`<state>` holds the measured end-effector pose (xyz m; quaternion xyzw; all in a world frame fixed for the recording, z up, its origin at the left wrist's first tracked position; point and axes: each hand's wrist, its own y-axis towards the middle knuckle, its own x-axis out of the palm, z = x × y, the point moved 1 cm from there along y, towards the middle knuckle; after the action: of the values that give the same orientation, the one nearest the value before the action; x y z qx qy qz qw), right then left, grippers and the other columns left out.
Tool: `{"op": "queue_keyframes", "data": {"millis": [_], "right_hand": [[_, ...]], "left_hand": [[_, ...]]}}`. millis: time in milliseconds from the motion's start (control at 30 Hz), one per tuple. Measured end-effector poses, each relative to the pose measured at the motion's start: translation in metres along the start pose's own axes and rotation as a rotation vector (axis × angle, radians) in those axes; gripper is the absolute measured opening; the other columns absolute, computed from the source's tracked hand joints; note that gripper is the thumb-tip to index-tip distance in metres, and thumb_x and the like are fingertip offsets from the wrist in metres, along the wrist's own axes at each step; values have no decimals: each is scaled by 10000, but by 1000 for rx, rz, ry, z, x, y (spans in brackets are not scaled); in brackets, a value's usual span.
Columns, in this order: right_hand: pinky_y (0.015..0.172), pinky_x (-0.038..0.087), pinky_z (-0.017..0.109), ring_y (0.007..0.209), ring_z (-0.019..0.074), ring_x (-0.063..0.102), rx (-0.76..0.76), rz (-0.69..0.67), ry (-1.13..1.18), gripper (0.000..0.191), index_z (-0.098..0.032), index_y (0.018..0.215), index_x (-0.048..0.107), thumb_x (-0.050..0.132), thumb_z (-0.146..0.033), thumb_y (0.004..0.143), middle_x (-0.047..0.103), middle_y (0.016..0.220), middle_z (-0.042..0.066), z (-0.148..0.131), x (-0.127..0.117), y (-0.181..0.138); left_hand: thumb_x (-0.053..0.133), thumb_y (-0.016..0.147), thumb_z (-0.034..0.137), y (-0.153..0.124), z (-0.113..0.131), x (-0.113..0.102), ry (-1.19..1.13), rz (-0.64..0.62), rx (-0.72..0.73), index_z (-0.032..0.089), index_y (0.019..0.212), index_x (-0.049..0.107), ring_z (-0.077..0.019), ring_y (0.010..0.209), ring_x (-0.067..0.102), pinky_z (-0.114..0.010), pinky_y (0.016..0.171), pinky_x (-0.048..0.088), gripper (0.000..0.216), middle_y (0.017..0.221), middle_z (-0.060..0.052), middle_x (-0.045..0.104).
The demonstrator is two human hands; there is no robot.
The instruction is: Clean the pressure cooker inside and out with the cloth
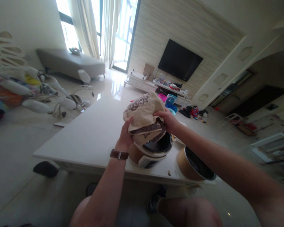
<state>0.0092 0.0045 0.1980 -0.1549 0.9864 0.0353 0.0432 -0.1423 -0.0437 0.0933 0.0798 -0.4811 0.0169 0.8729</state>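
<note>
- Bare forearms (pixel 217 154) are reaching over the tabletop's (pixel 85 129) near edge; a strap watch (pixel 119 154) is circling the left wrist.
- Left hand (pixel 125 135) is gripping the bunched cloth (pixel 144 110) at its left side, thumb showing on top, fingers mostly hidden.
- Right hand (pixel 168 119) is pinching a fold on the cloth's right side.
- Cloth is hanging folded above the open rice cooker (pixel 150 159), overlapping its rim in view; contact: cannot tell.
- Cooker is standing by the near edge, right of middle.
- Tan, dark-lined pot (pixel 186 164) is sitting toward the near right corner, apart from the cooker.
- Progress, judging: cloth handling looks underway; cloth is already being held up, not yet spread or set down, pot is sitting outside the cooker.
</note>
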Motion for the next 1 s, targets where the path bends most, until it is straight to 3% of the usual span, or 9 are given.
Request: {"op": "queue_keyframes", "data": {"millis": [100, 233, 367, 467, 567, 733, 867, 1000], "right_hand": [[925, 596, 399, 1040, 236, 691, -53, 10, -60, 643, -309, 1191, 599, 853, -331, 600, 718, 1107, -15, 3, -8, 0], [941, 570, 431, 1139, 244, 650, -98, 251, -163, 534, -328, 1213, 557, 773, -463, 744, 635, 1247, 21, 28, -64, -25], [1035, 516, 442, 1083, 234, 647, -183, 687, -208, 362, -273, 1056, 597, 721, -390, 737, 650, 1138, 38, 99, -116, -79], [1028, 524, 424, 1099, 239, 646, -96, 890, -90, 306, -267, 1023, 600, 693, -399, 762, 665, 1120, 51, 164, -123, -105], [958, 562, 397, 1141, 239, 661, 57, 892, 135, 299, -264, 1029, 605, 638, -440, 789, 672, 1179, 62, 205, -114, -103], [908, 571, 338, 1193, 218, 681, 118, 759, 416, 387, -263, 1112, 623, 596, -481, 793, 706, 1226, 51, 217, -115, -75], [864, 565, 291, 1090, 182, 712, 174, 716, 631, 425, -251, 1140, 631, 571, -467, 780, 744, 1146, 31, 212, -117, -60], [806, 557, 252, 974, 154, 725, 199, 705, 739, 397, -249, 1117, 643, 581, -426, 767, 760, 1048, 1, 203, -117, -55]], "left_hand": [[737, 805, 318, -5, 1, 4, -61, 37, -112, 156, 1195, 761, -367, 1308, 692, -519, 1154, 551, 423, 1182, -130, 816], [731, 822, 265, -2, 5, 2, -59, 166, -68, 143, 1225, 751, -360, 1269, 718, -520, 1131, 575, 421, 1167, -126, 819], [735, 853, 262, 6, 4, 4, 100, 259, 31, 160, 1173, 763, -353, 1229, 735, -528, 1054, 624, 337, 1132, -132, 815], [776, 815, 262, 7, -5, 4, 240, 335, 186, 196, 1148, 761, -320, 1191, 746, -498, 1028, 639, 340, 1144, -111, 807], [826, 755, 263, 3, -19, -1, 404, 407, 298, 194, 1087, 774, -295, 1136, 761, -467, 1020, 633, 343, 1100, -102, 810], [846, 731, 297, 17, -41, -2, 800, 395, 302, 161, 1018, 800, -281, 1001, 771, -459, 1000, 614, 322, 1045, -120, 811], [780, 751, 205, 48, -76, 14, 1089, 260, 230, 164, 973, 797, -268, 938, 750, -444, 989, 596, 226, 966, -100, 802], [732, 656, 27, 59, -130, 31, 1264, 39, -32, 158, 785, 764, -270, 838, 740, -449, 911, 609, 186, 826, -96, 770]]}}
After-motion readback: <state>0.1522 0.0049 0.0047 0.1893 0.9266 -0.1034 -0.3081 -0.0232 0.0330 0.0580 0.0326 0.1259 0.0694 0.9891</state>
